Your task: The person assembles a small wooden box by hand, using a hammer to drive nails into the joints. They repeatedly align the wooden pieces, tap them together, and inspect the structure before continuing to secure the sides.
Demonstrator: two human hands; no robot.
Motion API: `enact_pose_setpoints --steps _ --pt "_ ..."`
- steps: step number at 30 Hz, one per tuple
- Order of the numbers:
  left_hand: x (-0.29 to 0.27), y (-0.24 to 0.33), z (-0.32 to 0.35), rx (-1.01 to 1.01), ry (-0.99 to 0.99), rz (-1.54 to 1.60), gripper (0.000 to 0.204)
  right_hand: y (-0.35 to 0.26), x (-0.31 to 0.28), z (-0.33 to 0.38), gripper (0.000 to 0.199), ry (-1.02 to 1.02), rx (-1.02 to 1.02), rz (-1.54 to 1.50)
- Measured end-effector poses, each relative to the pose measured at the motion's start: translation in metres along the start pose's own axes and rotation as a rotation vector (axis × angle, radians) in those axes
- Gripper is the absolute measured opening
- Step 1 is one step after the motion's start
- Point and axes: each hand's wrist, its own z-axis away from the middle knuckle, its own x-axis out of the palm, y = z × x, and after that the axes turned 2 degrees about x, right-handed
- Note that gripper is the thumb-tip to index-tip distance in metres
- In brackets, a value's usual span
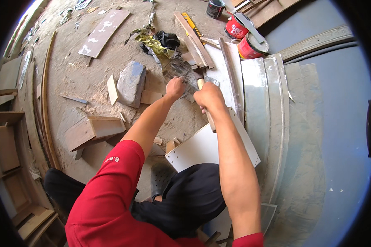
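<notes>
My right hand point(210, 96) is wrapped round the wooden handle of a hammer point(211, 122). The dark head end lies just beyond the hand, beside some wood strips. To its left, the closed fingers of my left hand point(176, 87) are at the near edge of a crumpled clear plastic bag point(179, 71) and seem to grip it. Whatever may be inside the bag is too unclear to name. Under my right forearm a white panel point(198, 147) with small holes along its edge lies tilted on the floor. My bent knee in dark trousers is close to it.
A grey stone block point(131, 84) and a small wooden box point(95, 131) sit to the left amid sawdust. Wood strips point(196, 45) and a yellow handsaw point(189, 22) lie ahead. Paint cans point(251, 46) stand at far right, near glass sheets point(255, 94). Wooden frames point(6, 115) line the left.
</notes>
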Motion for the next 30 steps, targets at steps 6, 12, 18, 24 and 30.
enact_pose_setpoints --steps 6,12,18,24,30 --pt "0.015 0.000 -0.012 0.025 -0.009 -0.069 0.016 0.004 -0.001 -0.002 0.021 0.031 -0.021 0.034" --pt "0.016 0.001 -0.004 0.051 -0.020 -0.060 0.014 0.001 0.002 0.000 0.017 0.026 -0.023 0.059" --pt "0.002 -0.001 0.008 -0.042 -0.079 0.059 0.018 -0.006 0.005 0.000 0.023 -0.007 0.005 0.101" --pt "-0.023 0.003 -0.019 -0.197 -0.075 0.235 0.018 -0.006 0.005 0.006 0.016 0.011 -0.046 0.102" --pt "-0.029 -0.008 -0.033 -0.097 -0.076 0.222 0.029 0.003 0.000 0.007 0.016 0.006 -0.027 0.076"
